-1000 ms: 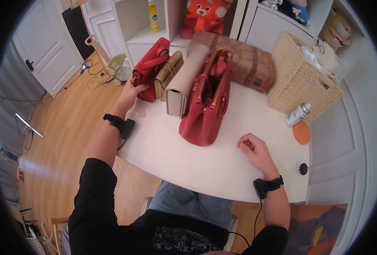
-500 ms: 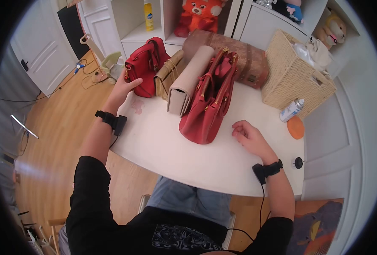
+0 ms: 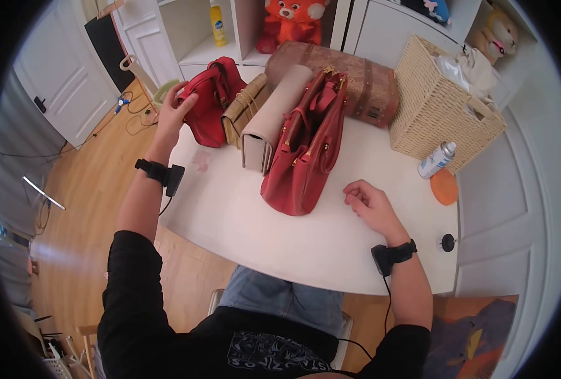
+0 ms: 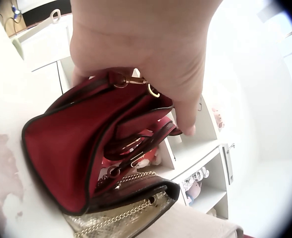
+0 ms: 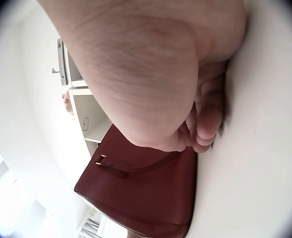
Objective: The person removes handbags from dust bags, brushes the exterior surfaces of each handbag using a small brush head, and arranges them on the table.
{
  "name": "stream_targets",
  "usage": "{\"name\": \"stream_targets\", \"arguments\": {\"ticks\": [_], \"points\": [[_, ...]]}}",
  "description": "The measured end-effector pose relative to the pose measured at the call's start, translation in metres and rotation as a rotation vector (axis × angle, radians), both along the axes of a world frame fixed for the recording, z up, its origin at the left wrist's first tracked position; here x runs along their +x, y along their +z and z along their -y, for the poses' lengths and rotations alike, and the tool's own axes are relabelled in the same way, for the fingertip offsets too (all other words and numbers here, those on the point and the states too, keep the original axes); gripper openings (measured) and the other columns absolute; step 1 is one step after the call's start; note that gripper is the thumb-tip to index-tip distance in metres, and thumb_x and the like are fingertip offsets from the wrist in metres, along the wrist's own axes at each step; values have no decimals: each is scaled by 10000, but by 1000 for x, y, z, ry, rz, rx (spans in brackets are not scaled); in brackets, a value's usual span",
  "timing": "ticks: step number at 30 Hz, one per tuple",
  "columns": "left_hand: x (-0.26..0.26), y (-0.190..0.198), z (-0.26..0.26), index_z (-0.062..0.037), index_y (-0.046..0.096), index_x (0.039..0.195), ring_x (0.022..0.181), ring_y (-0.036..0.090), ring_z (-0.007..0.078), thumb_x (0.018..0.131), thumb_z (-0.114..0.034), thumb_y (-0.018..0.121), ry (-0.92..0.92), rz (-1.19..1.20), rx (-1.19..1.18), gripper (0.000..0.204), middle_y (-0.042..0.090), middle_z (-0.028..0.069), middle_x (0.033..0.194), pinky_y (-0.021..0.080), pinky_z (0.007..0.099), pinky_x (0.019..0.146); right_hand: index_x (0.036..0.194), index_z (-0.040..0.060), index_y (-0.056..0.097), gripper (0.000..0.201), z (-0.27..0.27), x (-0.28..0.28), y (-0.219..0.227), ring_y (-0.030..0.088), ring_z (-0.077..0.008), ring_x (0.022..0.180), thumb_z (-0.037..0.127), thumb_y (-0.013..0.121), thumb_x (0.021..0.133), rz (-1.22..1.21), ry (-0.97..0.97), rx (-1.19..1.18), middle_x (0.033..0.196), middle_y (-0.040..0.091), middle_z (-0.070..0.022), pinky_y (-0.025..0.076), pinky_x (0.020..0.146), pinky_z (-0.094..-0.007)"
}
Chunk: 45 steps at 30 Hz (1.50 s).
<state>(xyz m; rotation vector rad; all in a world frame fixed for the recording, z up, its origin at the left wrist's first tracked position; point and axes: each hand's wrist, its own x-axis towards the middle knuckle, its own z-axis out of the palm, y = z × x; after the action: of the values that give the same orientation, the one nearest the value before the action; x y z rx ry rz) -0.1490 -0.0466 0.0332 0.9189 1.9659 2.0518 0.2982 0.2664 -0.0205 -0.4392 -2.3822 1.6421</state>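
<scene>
At the table's left side, my left hand (image 3: 173, 110) grips the top outer edge of a small red handbag (image 3: 206, 117). In the left wrist view the hand reaches over that bag beside its gold strap clasp (image 4: 135, 80), most fingers hidden behind it. Next to it stands a gold chain-strap purse (image 3: 243, 110), then a beige flap bag (image 3: 274, 117) and a larger red handbag (image 3: 305, 158), all in a row. My right hand (image 3: 375, 208) rests on the table right of the large bag, fingers loosely curled, holding nothing.
Behind the bags lies a brown patterned case (image 3: 350, 82). A woven basket (image 3: 441, 101), a spray can (image 3: 436, 160), an orange disc (image 3: 443, 187) and a small black knob-like item (image 3: 447, 242) line the right side. White shelves with a red plush toy (image 3: 293, 25) stand behind.
My left hand has slid up and away along the small red handbag, from low on its near end to its upper edge. That bag's handles have shifted. The right hand stays put.
</scene>
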Motion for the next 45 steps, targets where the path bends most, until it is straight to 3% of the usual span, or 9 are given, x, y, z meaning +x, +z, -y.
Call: {"name": "stream_targets", "arguments": {"ticks": [9, 11, 17, 21, 28, 32, 39, 43, 45], "points": [[19, 10, -9, -43, 656, 1349, 1026, 611, 132, 1073, -268, 679, 369, -142, 118, 357, 687, 63, 1182, 483, 264, 859, 1165, 9, 687, 156, 1, 2, 2, 599, -84, 773, 70, 682, 1021, -22, 7, 42, 937, 690, -8, 522, 737, -257], [105, 42, -8, 0, 645, 1265, 975, 583, 166, 1059, -154, 641, 380, -759, 335, 257, 662, 81, 1128, 493, 299, 871, 1167, 7, 684, 159, 1, 2, 2, 598, -84, 774, 74, 684, 1023, -19, -5, 54, 937, 689, -8, 523, 739, -259], [250, 34, -50, 0, 542, 1440, 1091, 593, 293, 847, -182, 869, -154, -779, 15, 701, 570, 183, 1332, 543, 388, 901, 1180, 9, 677, 177, 4, 1, 4, 598, -86, 775, 100, 695, 1029, -20, -7, 70, 929, 687, -12, 526, 748, -263], [257, 44, -69, -22, 590, 1431, 1169, 624, 335, 817, -198, 904, -93, -852, -52, 712, 567, 202, 1381, 556, 414, 956, 1185, 13, 679, 191, 3, 5, -1, 660, -123, 821, 128, 696, 1033, -27, 3, 109, 958, 723, -45, 550, 785, -292], [265, 38, -98, -7, 749, 1021, 1078, 735, 326, 715, -134, 911, 79, -926, -52, 369, 673, 189, 1266, 617, 378, 846, 1254, 20, 636, 202, 1, 5, -5, 623, -86, 858, 61, 642, 1056, -63, -3, 91, 978, 675, -20, 524, 780, -259], [261, 25, -102, 16, 732, 1026, 974, 719, 207, 723, -155, 908, 20, -977, 1, 389, 665, 176, 1242, 592, 287, 753, 1384, 21, 531, 335, -5, 2, -13, 649, -124, 907, 65, 622, 1064, -152, -87, 62, 1137, 650, -69, 555, 781, -283], [266, 23, -108, -6, 746, 1008, 961, 738, 256, 670, -212, 950, -233, -880, 100, 445, 642, 184, 1184, 613, 349, 810, 1448, 8, 488, 436, -9, 1, -10, 704, -235, 984, 185, 630, 1076, -180, -342, -155, 1251, 669, -152, 584, 855, -358], [257, 28, -103, -14, 738, 1191, 1100, 708, 335, 758, -240, 949, -358, -780, 121, 532, 665, 177, 1281, 581, 432, 945, 1457, 37, 482, 413, -21, 0, -32, 632, -206, 1131, 152, 627, 1088, -274, -406, -57, 1323, 608, -136, 578, 917, -346], [204, 46, -32, 5, 624, 1401, 1112, 680, 358, 1043, -364, 691, -75, -1515, 23, 519, 658, 186, 1378, 562, 471, 950, 1487, 33, 459, 440, -30, 2, -47, 628, -206, 1136, 130, 622, 1089, -322, -451, -59, 1363, 579, -149, 575, 946, -351]]}}
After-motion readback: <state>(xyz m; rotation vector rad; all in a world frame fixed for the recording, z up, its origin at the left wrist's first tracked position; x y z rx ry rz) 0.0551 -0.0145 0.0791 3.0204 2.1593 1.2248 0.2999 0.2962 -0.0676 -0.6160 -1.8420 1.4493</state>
